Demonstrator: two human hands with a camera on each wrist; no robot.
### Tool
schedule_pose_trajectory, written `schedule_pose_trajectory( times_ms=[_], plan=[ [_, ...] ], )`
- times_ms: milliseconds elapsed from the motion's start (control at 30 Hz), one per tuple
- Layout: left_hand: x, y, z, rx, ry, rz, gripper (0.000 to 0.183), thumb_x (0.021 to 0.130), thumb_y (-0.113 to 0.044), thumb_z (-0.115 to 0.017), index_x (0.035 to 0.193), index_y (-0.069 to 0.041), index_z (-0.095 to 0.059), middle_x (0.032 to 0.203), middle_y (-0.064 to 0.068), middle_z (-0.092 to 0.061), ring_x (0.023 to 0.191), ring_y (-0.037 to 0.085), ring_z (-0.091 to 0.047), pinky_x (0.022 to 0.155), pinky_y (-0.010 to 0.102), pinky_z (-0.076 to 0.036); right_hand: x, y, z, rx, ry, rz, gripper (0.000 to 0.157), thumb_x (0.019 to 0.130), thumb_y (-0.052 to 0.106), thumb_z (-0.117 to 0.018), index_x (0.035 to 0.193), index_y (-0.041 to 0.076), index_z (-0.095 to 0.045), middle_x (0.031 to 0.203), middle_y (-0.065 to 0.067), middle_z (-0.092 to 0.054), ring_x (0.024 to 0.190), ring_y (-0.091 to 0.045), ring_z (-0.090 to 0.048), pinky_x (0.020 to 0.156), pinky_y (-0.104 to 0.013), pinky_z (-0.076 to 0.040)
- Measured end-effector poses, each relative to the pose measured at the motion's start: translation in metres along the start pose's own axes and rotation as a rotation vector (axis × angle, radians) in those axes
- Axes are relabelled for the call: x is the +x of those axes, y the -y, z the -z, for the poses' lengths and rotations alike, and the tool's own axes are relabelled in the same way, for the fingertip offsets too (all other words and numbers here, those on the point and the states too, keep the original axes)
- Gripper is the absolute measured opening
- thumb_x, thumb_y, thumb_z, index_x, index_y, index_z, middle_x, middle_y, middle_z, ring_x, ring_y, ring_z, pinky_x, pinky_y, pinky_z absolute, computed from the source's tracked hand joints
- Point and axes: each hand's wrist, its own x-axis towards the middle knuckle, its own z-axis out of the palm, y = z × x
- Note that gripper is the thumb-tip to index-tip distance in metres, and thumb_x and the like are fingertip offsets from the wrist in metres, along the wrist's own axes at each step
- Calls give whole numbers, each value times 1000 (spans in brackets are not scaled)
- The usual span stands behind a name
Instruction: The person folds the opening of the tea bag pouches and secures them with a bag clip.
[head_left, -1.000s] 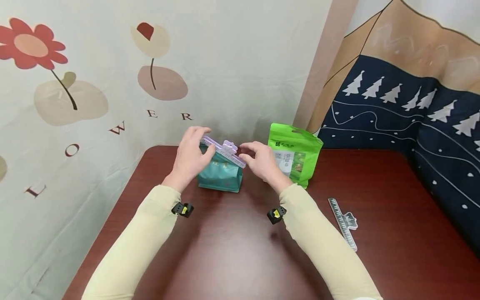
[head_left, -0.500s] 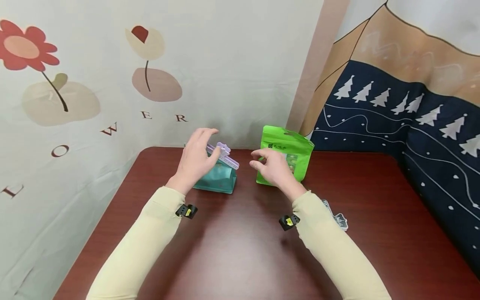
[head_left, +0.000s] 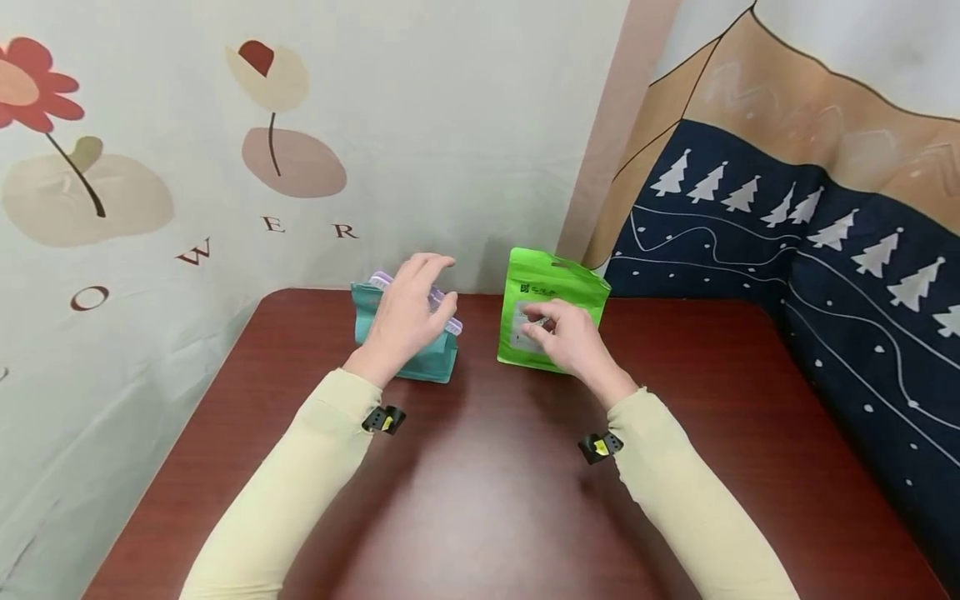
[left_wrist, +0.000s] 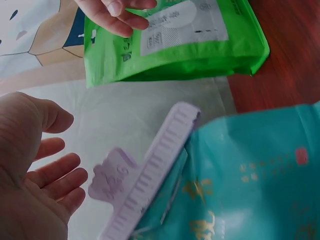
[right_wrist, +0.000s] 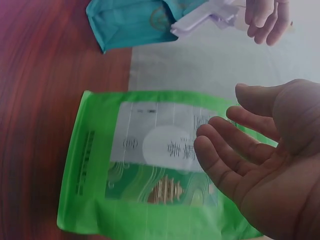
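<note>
A teal pouch stands at the back left of the table, its top edge clamped by a lilac piano-key clip. My left hand hovers before that pouch, partly hiding the clip in the head view. In the left wrist view this hand is apart from the clip, fingers loosely bent around nothing. Right of the pouch stands a bright green bag with a silver label. In front of it is my right hand; its fingers are relaxed and hold nothing.
Behind the dark red table hangs a pale cloth printed with flowers and letters. A navy cloth with white trees borders the right side. Both sleeved forearms reach across the table.
My right hand has moved right, away from the lilac clip, to the green bag. My left hand has let go of the clip. The grey clip is now hidden behind the right arm.
</note>
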Motion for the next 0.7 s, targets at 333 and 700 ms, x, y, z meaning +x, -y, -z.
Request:
schedule_pose_trajectory(
  times_ms=[333, 700],
  plan=[
    [6, -19, -8, 0, 45, -36, 42, 98, -12, -65, 139, -5, -60, 139, 12, -57, 129, 29, -53, 104, 48, -48, -11, -10, 18, -5, -43, 0, 29, 97, 13, -72, 124, 3, -74, 118, -16, -72, 95, -31, -68, 81, -43, -55],
    [18, -40, -26, -10, 65, -89, 41, 97, -9, -63, 138, -2, -62, 138, 14, -59, 130, 31, -54, 110, 44, -44, -25, -25, 42, -37, -130, 24, 24, 96, 8, -71, 119, 1, -75, 113, -16, -72, 89, -32, -67, 77, -42, -53]
  ],
)
